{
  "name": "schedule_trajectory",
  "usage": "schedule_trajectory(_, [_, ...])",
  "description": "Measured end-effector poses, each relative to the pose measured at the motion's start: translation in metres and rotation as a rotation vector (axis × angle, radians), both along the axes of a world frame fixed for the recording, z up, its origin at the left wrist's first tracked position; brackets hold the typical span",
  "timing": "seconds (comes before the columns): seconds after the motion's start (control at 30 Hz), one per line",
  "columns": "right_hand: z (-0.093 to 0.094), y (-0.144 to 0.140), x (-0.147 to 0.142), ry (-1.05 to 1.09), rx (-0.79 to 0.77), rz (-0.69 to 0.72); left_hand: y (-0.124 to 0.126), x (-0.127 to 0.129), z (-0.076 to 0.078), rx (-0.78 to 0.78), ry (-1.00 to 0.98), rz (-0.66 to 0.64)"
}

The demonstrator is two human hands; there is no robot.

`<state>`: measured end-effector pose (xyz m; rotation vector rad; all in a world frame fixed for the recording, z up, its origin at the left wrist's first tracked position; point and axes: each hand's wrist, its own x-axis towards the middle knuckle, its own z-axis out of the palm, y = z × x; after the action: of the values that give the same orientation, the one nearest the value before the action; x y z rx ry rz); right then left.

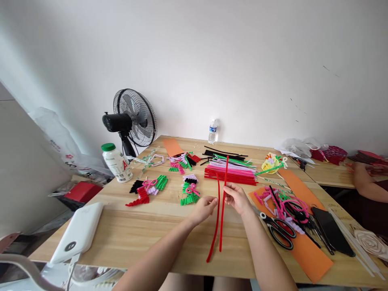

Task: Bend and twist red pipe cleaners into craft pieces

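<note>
Two long red pipe cleaners (220, 210) stand nearly upright over the near middle of the wooden desk (145, 234), their lower ends reaching toward its near edge and their tops rising in front of the big flat bundle of pipe cleaners (232, 169). The right hand (237, 198) is pinched shut on the straighter of the two red pipe cleaners, fingers curled around it about midway up. The left hand (205, 208) sits just left of the red pipe cleaners, its fingertips narrowed and touching the other stem, which curves at the top. Just right of the red pipe cleaners lie black-handled scissors (280, 229) on an orange paper sheet (306, 250), with a tangle of pink and black pieces (289, 206) and a dark phone (332, 230) beyond them. Well left of the red pipe cleaners, a white power bank (80, 230) rests near the desk's corner. Farther back and left of them are curled green, red and pink coils (151, 188), a white bottle with a green cap (117, 162), and a black fan (133, 119). Behind the bundle, against the wall, stands a clear water bottle (213, 130). Far right, another person's arm (365, 182) lies on an adjoining desk.
</note>
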<state>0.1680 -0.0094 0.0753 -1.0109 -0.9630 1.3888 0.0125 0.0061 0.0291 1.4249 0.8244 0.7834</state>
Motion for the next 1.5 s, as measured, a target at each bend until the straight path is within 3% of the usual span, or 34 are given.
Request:
schedule_trajectory(0.07, [0.0,-0.001,-0.002,-0.03,0.003,0.025,0.001,-0.004,0.009,-0.009,-0.13,0.065])
schedule_trajectory(0.2, [-0.001,-0.003,-0.01,-0.072,-0.023,0.074,-0.001,-0.01,0.024,-0.263,-0.391,-0.042])
schedule_trajectory(0.4, [-0.005,-0.004,-0.018,-0.034,-0.05,0.121,-0.004,-0.012,0.028,-0.444,-0.505,-0.076])
schedule_trajectory(0.6, [-0.001,-0.009,-0.02,-0.001,-0.058,0.134,-0.009,-0.013,0.028,-0.407,-0.489,-0.164])
schedule_trajectory(0.8, [0.011,-0.016,-0.021,-0.077,-0.039,0.125,-0.012,-0.015,0.032,-0.38,-0.514,-0.118])
schedule_trajectory(1.0, [0.02,-0.026,-0.012,-0.413,0.117,0.035,-0.011,-0.016,0.032,-0.298,-0.512,-0.087])
schedule_trajectory(1.17, [0.02,-0.038,-0.013,-0.618,0.168,0.091,-0.011,-0.016,0.032,-0.248,-0.481,-0.041])
schedule_trajectory(1.37, [0.015,-0.05,-0.016,-0.595,0.149,0.026,-0.012,-0.016,0.034,-0.227,-0.485,-0.077])
schedule_trajectory(1.5, [0.017,-0.078,-0.011,-0.537,0.095,-0.015,-0.014,-0.017,0.034,-0.241,-0.488,-0.094])
